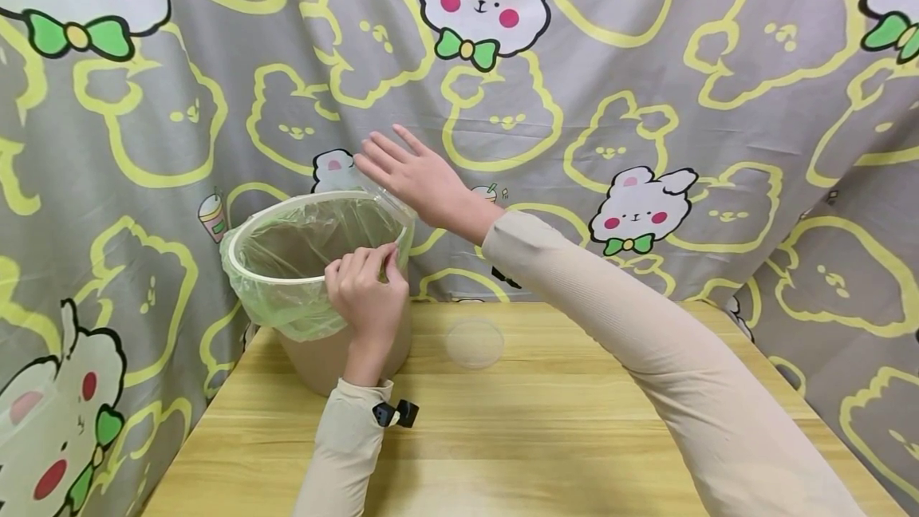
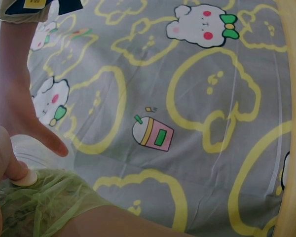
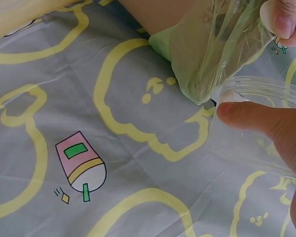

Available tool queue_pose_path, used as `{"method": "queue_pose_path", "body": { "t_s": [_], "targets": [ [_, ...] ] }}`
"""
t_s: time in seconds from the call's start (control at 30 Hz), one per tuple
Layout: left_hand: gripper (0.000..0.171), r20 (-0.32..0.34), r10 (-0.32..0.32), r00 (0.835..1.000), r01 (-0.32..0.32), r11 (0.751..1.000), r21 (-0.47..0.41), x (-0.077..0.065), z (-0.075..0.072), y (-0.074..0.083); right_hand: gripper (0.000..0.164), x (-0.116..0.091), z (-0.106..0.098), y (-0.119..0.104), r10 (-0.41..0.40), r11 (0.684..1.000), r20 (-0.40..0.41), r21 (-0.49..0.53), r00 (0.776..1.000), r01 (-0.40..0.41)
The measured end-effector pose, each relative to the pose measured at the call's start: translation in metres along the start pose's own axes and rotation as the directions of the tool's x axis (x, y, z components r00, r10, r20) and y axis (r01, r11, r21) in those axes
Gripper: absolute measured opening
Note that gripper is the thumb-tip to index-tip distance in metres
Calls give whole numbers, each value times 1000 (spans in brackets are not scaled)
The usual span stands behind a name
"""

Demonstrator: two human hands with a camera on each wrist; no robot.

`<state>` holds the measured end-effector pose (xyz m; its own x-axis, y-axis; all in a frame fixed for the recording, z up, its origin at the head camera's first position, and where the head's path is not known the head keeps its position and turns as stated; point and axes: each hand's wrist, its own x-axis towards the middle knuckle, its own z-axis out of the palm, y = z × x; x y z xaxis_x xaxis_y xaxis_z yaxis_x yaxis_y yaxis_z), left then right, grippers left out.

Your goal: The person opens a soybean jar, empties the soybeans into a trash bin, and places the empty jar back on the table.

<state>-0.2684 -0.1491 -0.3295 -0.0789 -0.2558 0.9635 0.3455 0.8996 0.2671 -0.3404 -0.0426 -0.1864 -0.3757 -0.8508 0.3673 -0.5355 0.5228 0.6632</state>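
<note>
A bin (image 1: 309,361) with a pale rim stands at the table's left, lined with a translucent green bag (image 1: 305,317) folded over its edge. My left hand (image 1: 368,290) grips the near right part of the rim, and its thumb presses on the pale edge (image 2: 24,177) in the left wrist view. Above the bin's right side, my right hand (image 1: 420,178) holds a clear plastic jar (image 3: 251,140), tilted, with its threaded mouth toward the bin. The right thumb lies along the jar's side near the mouth. The jar's contents cannot be made out.
A clear round lid (image 1: 475,343) lies on the wooden table (image 1: 517,429) right of the bin. A grey cartoon-print curtain (image 1: 610,126) hangs behind and along the sides. Part of a small black object (image 1: 506,276) shows behind my right forearm.
</note>
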Motion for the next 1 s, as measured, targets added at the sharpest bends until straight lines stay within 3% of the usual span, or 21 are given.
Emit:
{"method": "queue_pose_path", "body": {
  "t_s": [0.4, 0.57, 0.8, 1.0],
  "targets": [
    [7, 2, -5, 1000, 5, 1000, -1, -1, 0, -2, 85, 0, 0, 0, 5, 1000, -9, -1, 1000, -5],
    [4, -1, -1, 1000, 1, 1000, -1, -1, 1, -2, 86, 1, -1, 2, 75, 996, -53, 48, 996, -72],
    [4, 4, 2, 1000, -2, 1000, -1, 0, 1, -1, 77, -1, 2, 1, 37, 998, -63, 60, 997, -33],
    [4, 2, 3, 1000, -3, 1000, -2, 0, 0, -1, 78, 1, 4, 1, 82, 988, -134, 140, 988, -63]
  ]
}}
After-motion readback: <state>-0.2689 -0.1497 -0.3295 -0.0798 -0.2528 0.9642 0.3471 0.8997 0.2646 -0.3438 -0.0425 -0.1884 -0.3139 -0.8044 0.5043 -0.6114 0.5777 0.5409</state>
